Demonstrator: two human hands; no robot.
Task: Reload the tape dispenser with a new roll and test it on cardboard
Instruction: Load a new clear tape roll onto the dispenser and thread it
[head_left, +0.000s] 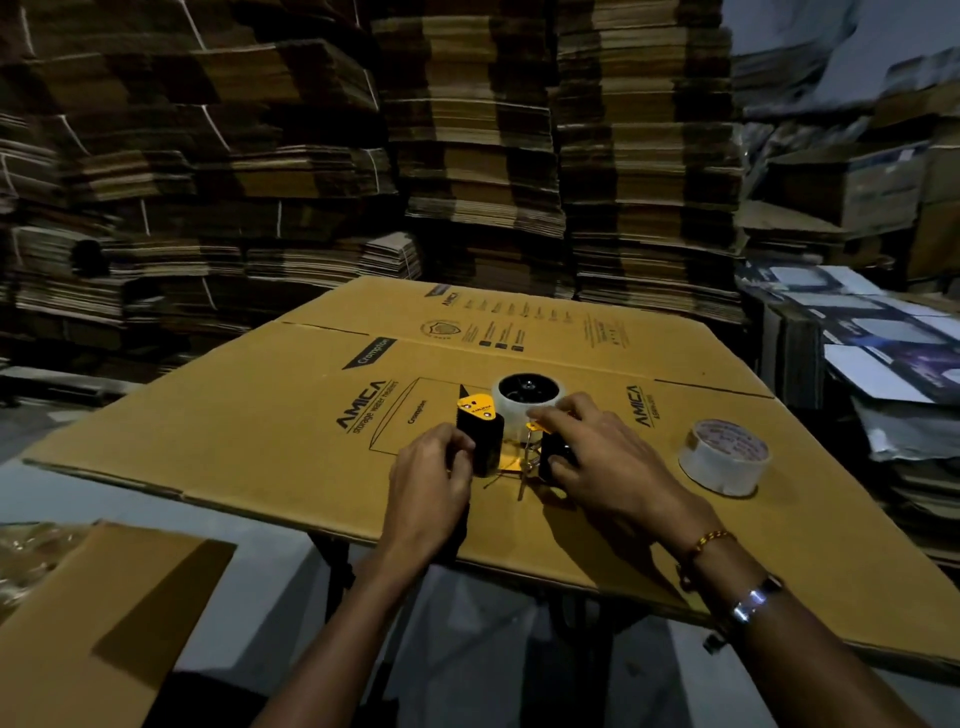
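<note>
Yellow-and-black tape dispenser (480, 441) lay mid-frame on flattened cardboard sheet (260, 441), long axis toward bottom edge. Left hand (431, 478) curled round its black block; right hand (597, 452) gripped other black part, fingertips at mounted roll (524, 400). Second tape roll (724, 454) lay right of centre, nearer right hand.

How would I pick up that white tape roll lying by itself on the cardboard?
The tape roll lies flat on the cardboard, hole facing up, apart from both hands. Probably best to come straight down from above and pinch its round outer wall on two opposite sides.
</note>
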